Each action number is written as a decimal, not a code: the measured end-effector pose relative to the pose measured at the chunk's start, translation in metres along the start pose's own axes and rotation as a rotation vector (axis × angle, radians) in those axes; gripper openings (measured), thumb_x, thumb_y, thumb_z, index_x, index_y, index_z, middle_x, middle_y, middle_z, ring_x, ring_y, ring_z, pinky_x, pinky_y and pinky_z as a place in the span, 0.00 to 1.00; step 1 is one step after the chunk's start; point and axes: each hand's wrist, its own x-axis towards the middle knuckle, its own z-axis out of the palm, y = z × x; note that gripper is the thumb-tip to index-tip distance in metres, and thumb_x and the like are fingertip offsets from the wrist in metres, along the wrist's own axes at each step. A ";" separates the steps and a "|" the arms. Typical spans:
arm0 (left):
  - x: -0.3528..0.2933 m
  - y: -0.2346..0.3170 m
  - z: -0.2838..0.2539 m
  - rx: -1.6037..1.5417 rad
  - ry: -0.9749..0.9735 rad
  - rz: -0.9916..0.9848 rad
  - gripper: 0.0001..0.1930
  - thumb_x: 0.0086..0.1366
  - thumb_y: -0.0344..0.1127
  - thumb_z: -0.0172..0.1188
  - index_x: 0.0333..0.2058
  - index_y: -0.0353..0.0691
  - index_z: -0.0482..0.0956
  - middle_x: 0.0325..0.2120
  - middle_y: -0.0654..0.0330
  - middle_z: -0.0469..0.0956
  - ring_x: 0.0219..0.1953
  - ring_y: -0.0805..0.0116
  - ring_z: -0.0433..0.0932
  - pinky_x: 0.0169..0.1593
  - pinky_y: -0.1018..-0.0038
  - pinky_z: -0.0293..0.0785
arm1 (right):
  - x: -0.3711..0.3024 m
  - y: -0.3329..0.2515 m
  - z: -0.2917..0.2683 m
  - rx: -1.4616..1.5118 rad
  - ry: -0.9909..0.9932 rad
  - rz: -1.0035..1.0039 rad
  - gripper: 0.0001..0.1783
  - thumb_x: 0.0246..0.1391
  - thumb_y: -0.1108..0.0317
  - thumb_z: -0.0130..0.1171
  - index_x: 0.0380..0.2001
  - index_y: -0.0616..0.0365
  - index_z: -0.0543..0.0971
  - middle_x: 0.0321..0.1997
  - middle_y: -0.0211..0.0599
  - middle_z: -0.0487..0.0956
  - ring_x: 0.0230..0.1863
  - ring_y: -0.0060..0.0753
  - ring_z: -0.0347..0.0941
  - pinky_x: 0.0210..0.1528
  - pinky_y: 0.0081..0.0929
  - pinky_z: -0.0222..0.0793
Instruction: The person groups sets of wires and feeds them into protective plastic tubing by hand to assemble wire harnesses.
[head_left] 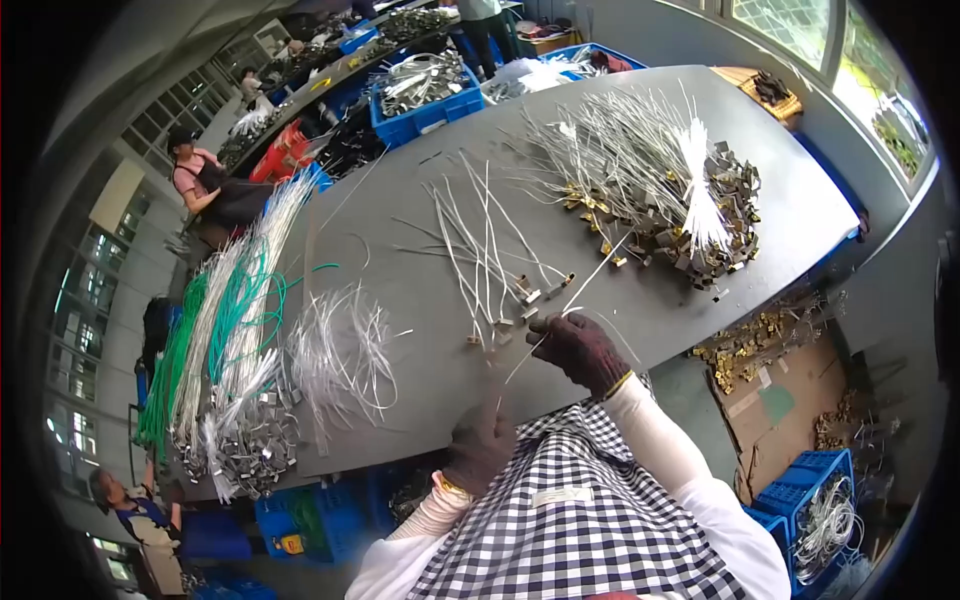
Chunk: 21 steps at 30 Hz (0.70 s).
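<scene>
My right hand (pixel 580 352), in a dark maroon glove, is closed around a thin white wire (pixel 597 275). The wire runs up toward the far pile and also down to the left below the fingers. Near the table's front edge, my gloved left hand (pixel 480 447) is smeared by motion, so its fingers cannot be read. Just beyond my hands lie several loose white wires (pixel 470 240) with small metal end pieces (pixel 527 290). Farther right is a large heap of white wires (pixel 610 140) with brass-coloured metal ends, and a white bundle (pixel 697 180) rests on it.
Bundled white and green wires (pixel 235 300) cover the table's left end, beside a tangle of clear strips (pixel 345 350). A blue crate (pixel 425 110) stands past the far edge. Blue baskets (pixel 810 500) sit at lower right. Other people (pixel 205 180) are at the left and back.
</scene>
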 end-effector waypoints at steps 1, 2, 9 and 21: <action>-0.003 0.005 0.002 0.102 0.016 0.034 0.30 0.58 0.34 0.58 0.62 0.43 0.70 0.35 0.44 0.81 0.37 0.42 0.80 0.41 0.50 0.75 | 0.009 0.011 -0.004 0.340 0.012 0.139 0.19 0.62 0.61 0.63 0.52 0.56 0.77 0.49 0.42 0.82 0.47 0.38 0.82 0.48 0.33 0.81; -0.003 0.007 0.005 0.203 0.031 0.066 0.30 0.58 0.33 0.57 0.62 0.40 0.69 0.31 0.45 0.80 0.33 0.41 0.79 0.38 0.49 0.74 | 0.018 0.022 -0.011 0.678 0.026 0.282 0.19 0.63 0.60 0.62 0.49 0.64 0.78 0.46 0.43 0.83 0.46 0.38 0.82 0.49 0.33 0.81; -0.056 -0.038 -0.061 0.260 0.028 -0.055 0.08 0.63 0.34 0.56 0.36 0.37 0.80 0.25 0.45 0.77 0.29 0.41 0.77 0.34 0.52 0.72 | 0.055 -0.022 -0.035 1.051 0.227 0.403 0.09 0.58 0.70 0.60 0.41 0.58 0.81 0.43 0.43 0.83 0.41 0.44 0.82 0.46 0.33 0.80; -0.057 -0.081 -0.089 0.104 0.154 -0.199 0.10 0.66 0.37 0.59 0.35 0.36 0.82 0.28 0.47 0.80 0.30 0.49 0.80 0.35 0.62 0.75 | 0.050 -0.023 -0.114 0.980 0.791 0.199 0.20 0.68 0.61 0.54 0.54 0.65 0.71 0.53 0.52 0.79 0.53 0.51 0.79 0.53 0.43 0.80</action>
